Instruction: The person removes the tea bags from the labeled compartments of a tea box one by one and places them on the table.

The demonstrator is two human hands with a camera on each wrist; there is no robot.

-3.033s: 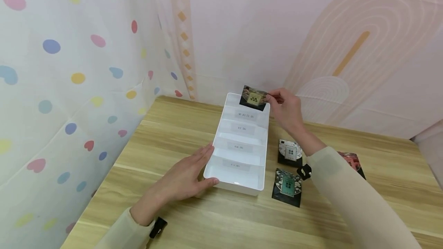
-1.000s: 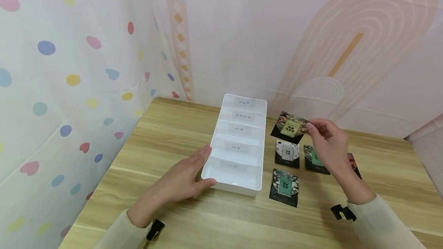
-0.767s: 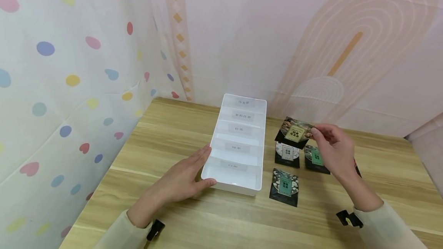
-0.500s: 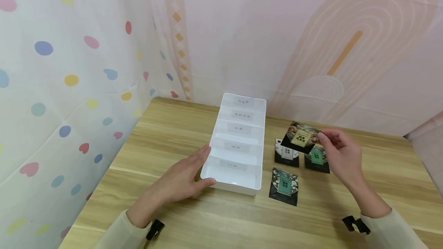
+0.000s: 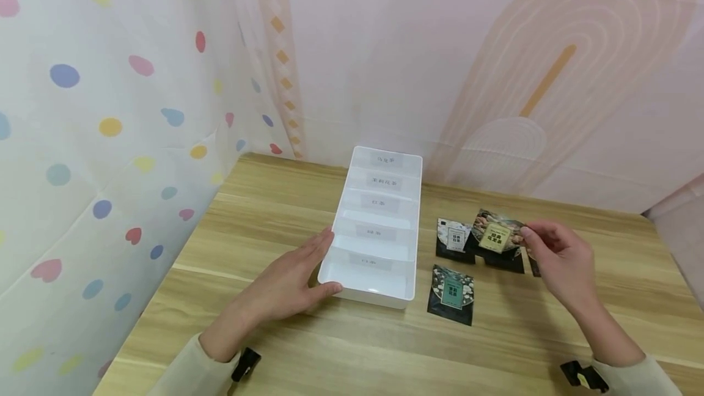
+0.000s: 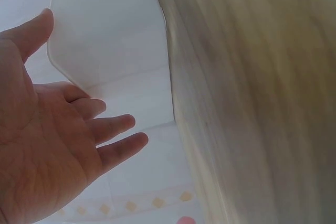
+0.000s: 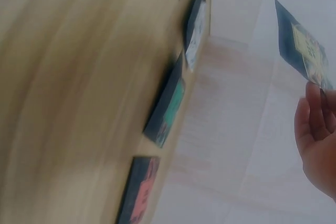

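My right hand [image 5: 561, 261] pinches a black tea bag sachet with a yellow label [image 5: 496, 237] by its right corner. In the right wrist view this sachet is raised above the table. It overlaps a green-labelled sachet [image 7: 170, 106], hiding most of it in the head view. My left hand [image 5: 288, 283] rests against the near left corner of a white divided box [image 5: 379, 300], its fingers extended along the side and the thumb at the front rim. Each of the box's several compartments bears a paper label.
Left of the held sachet lies a white-labelled one [image 5: 455, 238]. Nearer the front is a sachet with a teal label [image 5: 452, 294]. A red sachet [image 7: 140, 195] lies at the right. Patterned cloths [image 5: 352, 78] hang behind and to the left of the wooden table [image 5: 341, 353].
My right hand has carried the yellow-labelled sachet from over the box's far end to the right and nearer, above the other sachets. The left hand has stayed at the box.
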